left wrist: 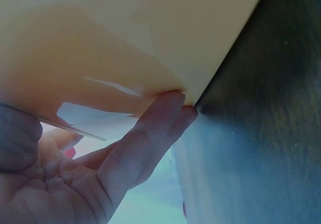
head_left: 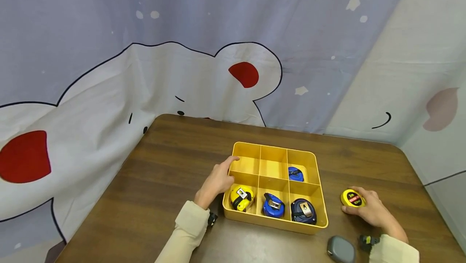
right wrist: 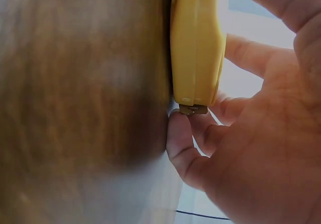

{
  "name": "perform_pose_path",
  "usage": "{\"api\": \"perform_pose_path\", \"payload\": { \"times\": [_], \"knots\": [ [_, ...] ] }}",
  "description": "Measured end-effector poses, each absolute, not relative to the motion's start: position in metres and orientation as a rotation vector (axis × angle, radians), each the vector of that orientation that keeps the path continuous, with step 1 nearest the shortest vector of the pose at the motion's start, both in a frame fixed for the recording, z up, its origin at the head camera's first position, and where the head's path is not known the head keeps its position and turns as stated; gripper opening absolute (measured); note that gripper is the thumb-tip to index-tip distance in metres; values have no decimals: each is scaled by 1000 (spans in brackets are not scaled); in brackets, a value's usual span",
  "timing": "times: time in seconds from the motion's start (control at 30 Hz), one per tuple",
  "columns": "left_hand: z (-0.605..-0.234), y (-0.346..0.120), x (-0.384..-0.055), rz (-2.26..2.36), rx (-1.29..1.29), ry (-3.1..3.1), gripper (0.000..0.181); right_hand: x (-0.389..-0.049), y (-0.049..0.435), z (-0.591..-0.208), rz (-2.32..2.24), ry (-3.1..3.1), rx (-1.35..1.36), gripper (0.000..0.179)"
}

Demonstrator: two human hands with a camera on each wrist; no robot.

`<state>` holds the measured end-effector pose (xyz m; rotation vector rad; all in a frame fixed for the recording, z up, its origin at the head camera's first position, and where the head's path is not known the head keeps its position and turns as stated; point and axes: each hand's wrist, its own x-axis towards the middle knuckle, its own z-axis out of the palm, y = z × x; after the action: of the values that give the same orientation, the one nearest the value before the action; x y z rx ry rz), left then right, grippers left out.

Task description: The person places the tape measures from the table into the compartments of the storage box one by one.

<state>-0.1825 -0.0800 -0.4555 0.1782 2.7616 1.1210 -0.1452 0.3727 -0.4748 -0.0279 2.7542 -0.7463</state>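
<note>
A yellow six-compartment box [head_left: 271, 222] sits on the table. My left hand [head_left: 217, 179] holds its left wall, the thumb at the rim and the other fingers [left wrist: 145, 128] against the outer side. In the front row lie a yellow tape measure [head_left: 247, 202], a blue one [head_left: 271, 210] and a dark blue one [head_left: 298, 214]; a small blue tape measure [head_left: 295, 177] lies in the back right compartment. To the box's right, my right hand [head_left: 375, 210] grips another yellow tape measure [head_left: 346, 199] between thumb and fingers, its round label facing up. In the right wrist view its edge [right wrist: 195, 48] stands close along the tabletop.
A grey rounded case [head_left: 341, 249] lies on the brown wooden table [head_left: 156, 174] at the front right, near my right wrist. Behind the table hangs a curtain [head_left: 174, 77] with a cartoon print, which also runs along the left and right sides.
</note>
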Motion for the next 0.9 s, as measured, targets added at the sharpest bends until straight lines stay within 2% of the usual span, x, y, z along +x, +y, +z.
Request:
{"api": "perform_pose_path", "payload": {
  "times": [0.4, 0.9],
  "knots": [
    [-456, -76, -183, 1106, 192, 2745, 64, -140, 375, -474, -742, 2790, -6, 86],
    [-458, -79, -185, 1113, 173, 2765, 64, -149, 361, -445, -726, 2906, -122, 83]
  ]
}}
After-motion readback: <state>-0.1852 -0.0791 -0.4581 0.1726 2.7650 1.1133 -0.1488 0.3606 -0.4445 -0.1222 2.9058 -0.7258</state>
